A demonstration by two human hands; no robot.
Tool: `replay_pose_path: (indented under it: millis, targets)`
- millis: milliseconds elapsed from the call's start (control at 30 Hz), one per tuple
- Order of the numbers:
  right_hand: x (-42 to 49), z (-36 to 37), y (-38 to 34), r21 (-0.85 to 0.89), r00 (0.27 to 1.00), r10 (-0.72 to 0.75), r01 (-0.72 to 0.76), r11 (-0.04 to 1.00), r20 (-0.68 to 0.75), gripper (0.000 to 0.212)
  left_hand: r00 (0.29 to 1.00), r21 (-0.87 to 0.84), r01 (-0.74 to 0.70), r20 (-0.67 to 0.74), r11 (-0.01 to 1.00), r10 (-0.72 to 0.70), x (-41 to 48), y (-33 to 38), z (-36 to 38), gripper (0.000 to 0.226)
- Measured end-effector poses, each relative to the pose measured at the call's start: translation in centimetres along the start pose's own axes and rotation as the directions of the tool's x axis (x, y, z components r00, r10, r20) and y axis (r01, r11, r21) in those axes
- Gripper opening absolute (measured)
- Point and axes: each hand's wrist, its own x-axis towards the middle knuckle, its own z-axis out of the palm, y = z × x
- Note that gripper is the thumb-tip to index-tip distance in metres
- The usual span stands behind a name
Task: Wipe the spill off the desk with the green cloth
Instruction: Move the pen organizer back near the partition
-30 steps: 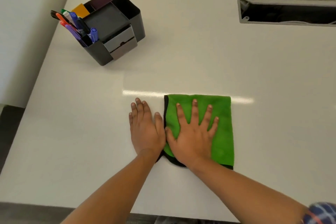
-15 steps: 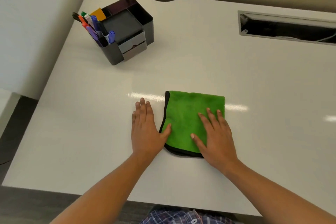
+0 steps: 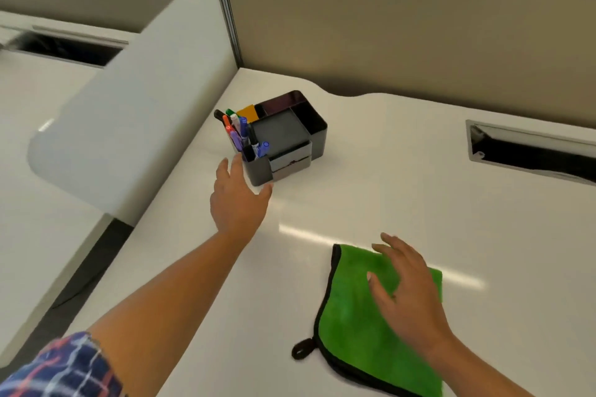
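The folded green cloth (image 3: pixel 358 319), edged in black with a small black loop at its near left corner, lies flat on the white desk (image 3: pixel 387 171). My right hand (image 3: pixel 406 287) hovers over the cloth's right half with fingers spread, holding nothing. My left hand (image 3: pixel 237 200) is stretched out far to the left of the cloth, fingers apart, just short of the black desk organizer (image 3: pixel 283 142). I see no spill on the desk surface.
The organizer holds several coloured markers (image 3: pixel 242 135) and stands at the desk's back left. A cable slot (image 3: pixel 529 151) is cut into the desk at the back right. A white divider panel (image 3: pixel 129 122) borders the left edge, beige partition walls behind.
My left hand left the desk beside the cloth and reached forward toward the organizer. My right hand lifted off the cloth. The view tilted up and back.
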Motion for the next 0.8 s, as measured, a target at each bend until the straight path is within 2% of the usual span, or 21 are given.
replay_pose_path:
  millis: [133, 233, 367, 433, 500, 633, 700, 800]
  targets:
    - [8.3, -0.5, -1.4, 0.029, 0.993, -0.088, 0.087, 0.996, 0.073, 0.048, 0.994, 0.089, -0.011, 0.113, 0.996, 0.001, 2.6, -0.1, 0.0, 0.072]
    - [14.8, -0.7, -3.0, 0.002, 0.983, -0.109, 0.11, 0.994, 0.148, 0.053, 0.993, 0.129, -0.05, 0.115, 0.99, 0.035, 3.9, 0.1, 0.0, 0.055]
    - [22.4, 0.0, -5.3, -0.192, 0.973, -0.105, 0.145, 0.971, 0.205, 0.064, 0.991, 0.163, -0.102, 0.105, 0.981, 0.086, 5.2, -0.2, 0.2, 0.026]
    - [25.3, 0.7, -6.1, -0.277, 0.966, -0.11, 0.175, 0.945, 0.233, 0.068, 0.987, 0.194, -0.123, 0.125, 0.973, 0.1, 5.7, -0.5, 0.5, 0.019]
    - [27.4, 1.6, -6.7, -0.373, 0.957, -0.113, 0.211, 0.903, 0.267, 0.06, 0.984, 0.197, -0.137, 0.141, 0.971, 0.11, 6.0, -0.8, 0.6, 0.016]
    - [29.8, 2.5, -7.4, -0.539, 0.962, -0.151, 0.253, 0.803, 0.227, 0.014, 0.977, 0.195, -0.177, 0.155, 0.965, 0.148, 6.5, -0.7, 0.7, 0.017]
    - [29.9, 2.3, -7.6, -0.571, 0.954, -0.206, 0.295, 0.766, 0.217, 0.007, 0.979, 0.179, -0.173, 0.141, 0.968, 0.149, 6.4, -0.5, 0.3, 0.016]
    - [29.1, 1.3, -6.6, -0.565, 0.952, -0.245, 0.307, 0.766, 0.186, 0.004, 0.969, 0.19, -0.237, 0.118, 0.953, 0.217, 6.4, 0.4, -0.3, 0.013]
